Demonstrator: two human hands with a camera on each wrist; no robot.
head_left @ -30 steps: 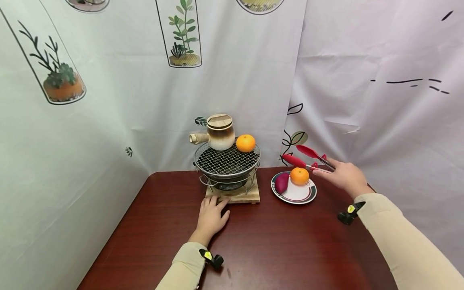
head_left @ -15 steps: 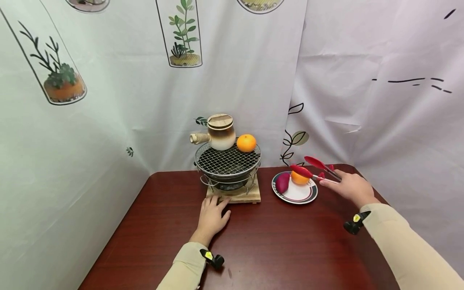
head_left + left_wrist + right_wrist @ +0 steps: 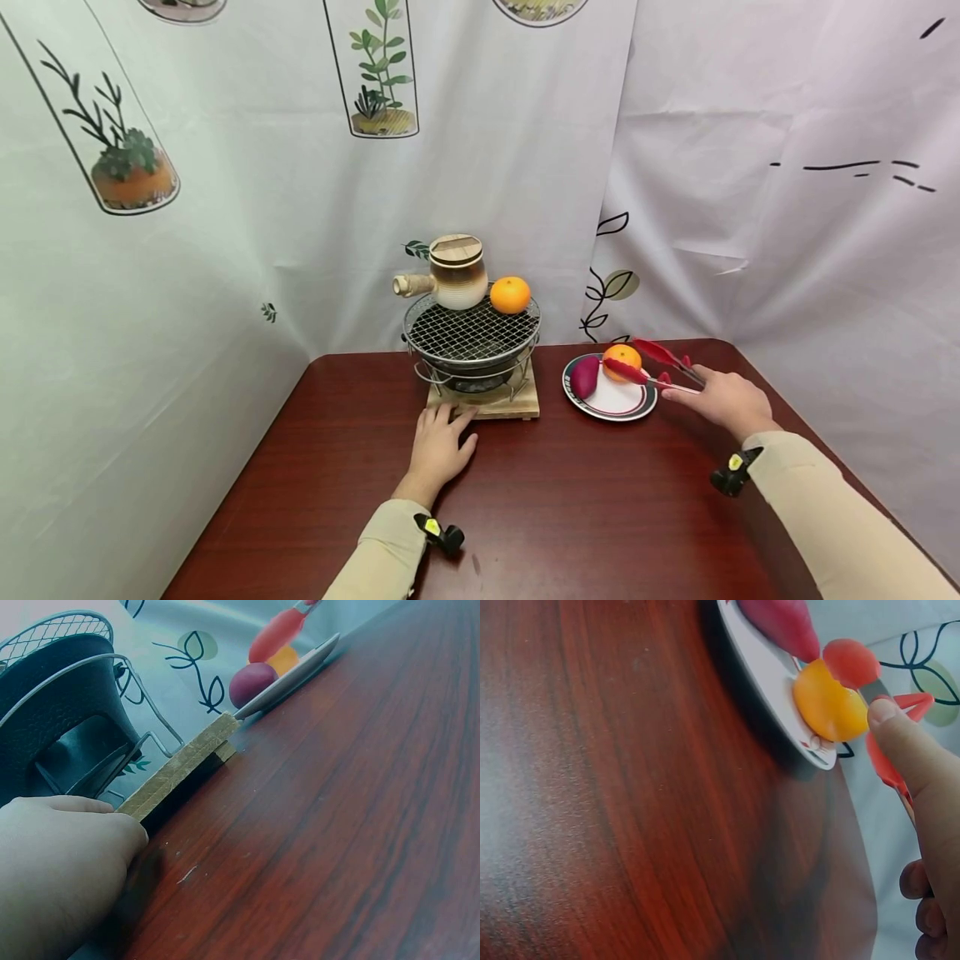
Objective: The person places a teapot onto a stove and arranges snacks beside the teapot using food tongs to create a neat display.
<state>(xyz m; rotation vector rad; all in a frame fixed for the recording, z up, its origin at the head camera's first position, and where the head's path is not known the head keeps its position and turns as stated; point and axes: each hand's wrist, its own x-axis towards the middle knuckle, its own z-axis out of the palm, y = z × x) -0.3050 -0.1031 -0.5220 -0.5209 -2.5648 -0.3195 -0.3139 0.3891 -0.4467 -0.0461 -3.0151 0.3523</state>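
Observation:
My right hand [image 3: 729, 404] grips a pair of tongs [image 3: 628, 371] with red tips. The tips are spread on either side of a mandarin [image 3: 620, 357]; contact is unclear. The mandarin sits on a white plate [image 3: 618, 403] with a dark patterned rim. Beside it lies a magenta oval, like a sweet potato [image 3: 584, 378]. In the right wrist view, the thumb [image 3: 911, 742] presses along the tongs. My left hand [image 3: 437, 450] rests at the front left of a wooden board [image 3: 510, 408], fingers extended against its edge, as the left wrist view also shows.
On the board stands a dark round grill [image 3: 474, 335] with a wire mesh top. A side-handled clay pot [image 3: 459, 283] with a wooden lid and another mandarin [image 3: 510, 295] sit on the mesh. Printed cloth [image 3: 510, 167] hangs behind the reddish-brown table [image 3: 570, 500].
The tongs have come down from above the plate to the mandarin, with my right hand moving slightly right and lower. My left hand has stayed on the board.

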